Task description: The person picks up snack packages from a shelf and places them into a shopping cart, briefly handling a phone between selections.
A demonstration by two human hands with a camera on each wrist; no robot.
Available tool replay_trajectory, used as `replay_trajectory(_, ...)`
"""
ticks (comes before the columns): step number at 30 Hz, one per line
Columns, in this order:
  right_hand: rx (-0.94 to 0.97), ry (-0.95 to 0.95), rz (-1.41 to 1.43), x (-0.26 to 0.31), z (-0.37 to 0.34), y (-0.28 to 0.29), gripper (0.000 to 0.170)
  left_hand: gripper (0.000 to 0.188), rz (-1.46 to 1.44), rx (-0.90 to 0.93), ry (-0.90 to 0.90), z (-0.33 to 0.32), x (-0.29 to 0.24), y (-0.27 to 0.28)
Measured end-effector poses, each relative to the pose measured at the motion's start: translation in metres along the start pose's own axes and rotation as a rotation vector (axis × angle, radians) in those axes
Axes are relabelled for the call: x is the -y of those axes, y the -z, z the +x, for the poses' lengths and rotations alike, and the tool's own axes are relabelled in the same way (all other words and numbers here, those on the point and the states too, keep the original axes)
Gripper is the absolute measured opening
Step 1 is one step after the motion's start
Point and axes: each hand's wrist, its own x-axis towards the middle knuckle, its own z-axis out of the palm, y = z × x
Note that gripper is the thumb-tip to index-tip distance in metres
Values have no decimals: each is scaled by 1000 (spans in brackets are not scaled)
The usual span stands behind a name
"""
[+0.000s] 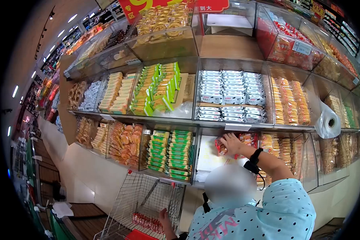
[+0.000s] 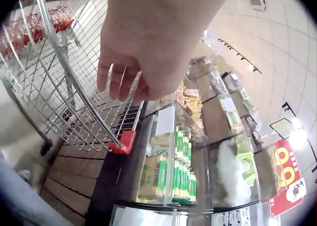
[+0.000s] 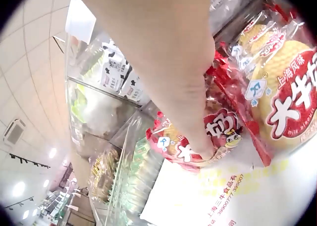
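Note:
In the lower middle bin, the right hand (image 1: 233,145) grips a red-and-clear biscuit packet (image 1: 221,147) above a white sheet with printing (image 1: 212,158). Up close in the right wrist view, the fingers curl over that packet (image 3: 185,147), beside a larger packet of round biscuits (image 3: 290,97). The left hand (image 1: 164,219) is held over the shopping cart (image 1: 126,196), near red packets (image 1: 148,222) lying in it. Seen by the left wrist camera, the left hand (image 2: 131,67) hangs with loosely bent fingers and nothing in it, in front of the cart's wire side.
Clear-walled bins of packaged snacks stand in tiers, with green-and-yellow packets (image 1: 180,154) left of the white sheet and white packets (image 1: 232,88) above it. A plastic bag roll (image 1: 330,122) hangs at the right. Price labels (image 1: 238,127) line the shelf edge.

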Motion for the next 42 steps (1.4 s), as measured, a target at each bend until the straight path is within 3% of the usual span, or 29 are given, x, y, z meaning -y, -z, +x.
replay_trajectory(7, -97, 54, 89, 50, 9, 39, 80, 23, 77, -1, 1, -34, -85, 8)
replay_trajectory(10, -181, 35, 882, 96, 16, 45, 84, 26, -9, 24, -40, -40, -95, 23)
replay_trajectory(11, 16, -22, 1302, 116, 17, 41, 86, 28, -49, 34, -87, -41, -98, 27)
replay_trajectory(12, 31, 68, 1530, 146, 15, 53, 79, 30, -87, 40, -134, -42, -102, 33)
replay_trajectory(14, 522, -146, 2016, 192, 15, 18, 74, 40, -187, 70, -282, -50, -133, 41)
replay_trajectory(16, 965, 42, 2382, 259, 8, 20, 72, 52, -259, 82, -286, -65, -173, 53)
replay_trajectory(18, 1282, -72, 2269, 312, 4, -5, 68, 54, -244, -54, -258, -79, -171, 59)
replay_trajectory(20, 1227, 54, 1924, 377, -4, -17, 73, 58, -229, -185, -229, -89, -162, 66)
replay_trajectory(21, 1173, -60, 1871, 404, -13, -16, 79, 60, -221, -244, -212, -95, -154, 72)
replay_trajectory(22, 1150, -7, 1793, 421, -18, -10, 81, 62, -210, -298, -195, -101, -143, 82)
replay_trajectory(23, 1120, 48, 1718, 437, -20, -2, 82, 70, -444, -183, -145, -106, -125, 96)
replay_trajectory(25, 1083, 164, 1568, 465, -28, 0, 83, 77, -634, -122, -22, -130, -114, 124)
replay_trajectory(26, 1109, 165, 1551, 480, -35, 0, 81, 82, -733, -85, 36, -140, -107, 134)
replay_trajectory(28, 1165, 157, 1511, 507, -55, 6, 79, 89, -820, -195, 54, -156, -81, 141)
replay_trajectory(29, 1275, -20, 1503, 519, -62, 9, 78, 89, -853, -231, 65, -163, -73, 149)
replay_trajectory(33, 1495, 215, 1580, 536, -66, -57, 84, 88, -853, -285, 65, -186, -26, 169)
replay_trajectory(38, 1473, 145, 1419, 555, -65, -69, 80, 90, -959, -307, 101, -194, -17, 180)
replay_trajectory(42, 1373, 161, 1217, 567, -43, -71, 72, 87, -673, -260, 16, -177, 7, 187)
